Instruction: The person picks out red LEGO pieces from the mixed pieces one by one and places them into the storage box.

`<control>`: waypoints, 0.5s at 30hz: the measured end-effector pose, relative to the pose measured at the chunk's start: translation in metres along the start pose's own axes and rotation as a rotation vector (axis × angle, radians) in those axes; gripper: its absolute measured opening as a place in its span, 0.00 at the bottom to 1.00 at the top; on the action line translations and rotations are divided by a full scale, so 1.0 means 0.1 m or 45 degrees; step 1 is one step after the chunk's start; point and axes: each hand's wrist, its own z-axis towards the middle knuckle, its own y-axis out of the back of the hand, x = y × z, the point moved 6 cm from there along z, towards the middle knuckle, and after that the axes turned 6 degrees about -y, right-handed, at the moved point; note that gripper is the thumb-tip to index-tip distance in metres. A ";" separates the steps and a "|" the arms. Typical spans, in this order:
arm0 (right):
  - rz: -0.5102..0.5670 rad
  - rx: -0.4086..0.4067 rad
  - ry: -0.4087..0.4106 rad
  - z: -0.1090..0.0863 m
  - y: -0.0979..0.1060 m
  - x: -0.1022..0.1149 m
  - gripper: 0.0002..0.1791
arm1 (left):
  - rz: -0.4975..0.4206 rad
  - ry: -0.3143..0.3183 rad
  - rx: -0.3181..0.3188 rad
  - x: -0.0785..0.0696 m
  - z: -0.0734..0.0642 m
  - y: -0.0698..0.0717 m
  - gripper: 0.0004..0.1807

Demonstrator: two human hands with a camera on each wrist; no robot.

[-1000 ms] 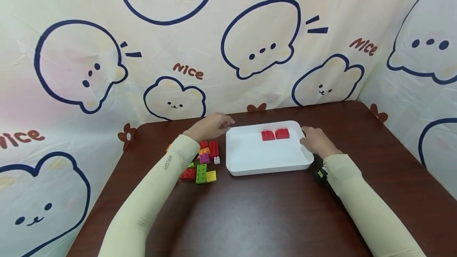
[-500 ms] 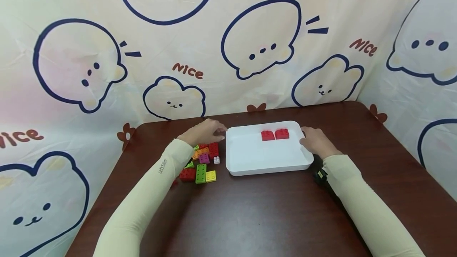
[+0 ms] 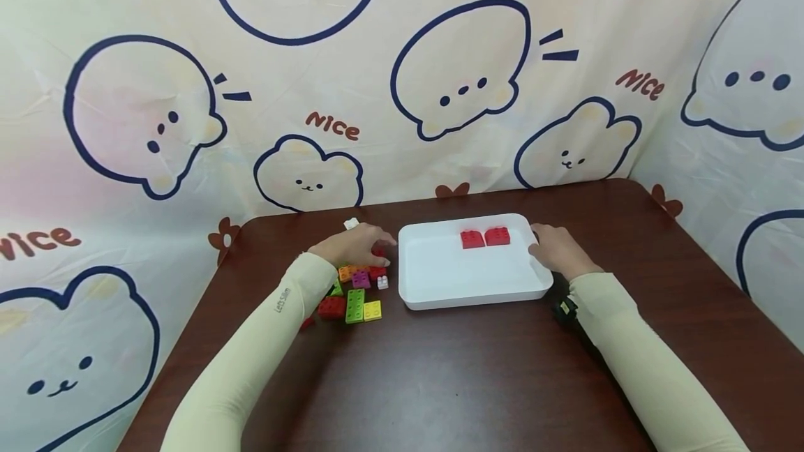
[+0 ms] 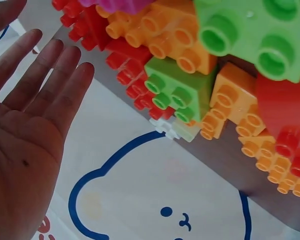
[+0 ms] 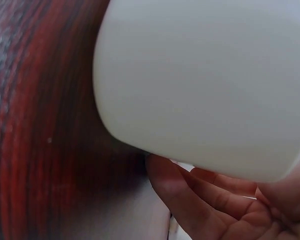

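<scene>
My left hand point(image 3: 356, 244) reaches over the far side of a heap of toy building bricks point(image 3: 355, 304), its fingers spread around a red brick point(image 3: 379, 250). In the left wrist view its fingers point(image 4: 45, 70) look nearly straight, apart from the red brick beside them. My right hand point(image 3: 557, 250) grips the right rim of a white tray point(image 3: 465, 276), the thumb over the edge and the fingers point(image 5: 172, 185) curled beneath it. Inside the tray, two red bricks point(image 3: 497, 236) sit side by side near the far edge.
Green point(image 3: 354, 305), yellow point(image 3: 373, 310), orange and purple bricks lie left of the tray. A small white brick point(image 3: 351, 223) is behind the left hand. The dark wooden table point(image 3: 452, 382) meets a printed curtain point(image 3: 377, 166) at its far edge.
My left hand has moved from beside the tray's far left corner back and down to the red brick, exposing a white brick behind it. My right hand stays on the tray.
</scene>
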 end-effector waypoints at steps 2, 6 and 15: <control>0.000 -0.001 0.002 -0.01 0.01 0.00 0.33 | 0.018 0.004 0.012 0.01 -0.01 -0.03 0.27; -0.005 -0.005 0.013 -0.02 0.02 0.00 0.32 | 0.079 -0.024 0.029 0.02 -0.01 -0.06 0.26; -0.007 0.010 0.021 0.01 -0.01 -0.01 0.33 | 0.075 -0.003 0.053 0.04 -0.01 -0.09 0.25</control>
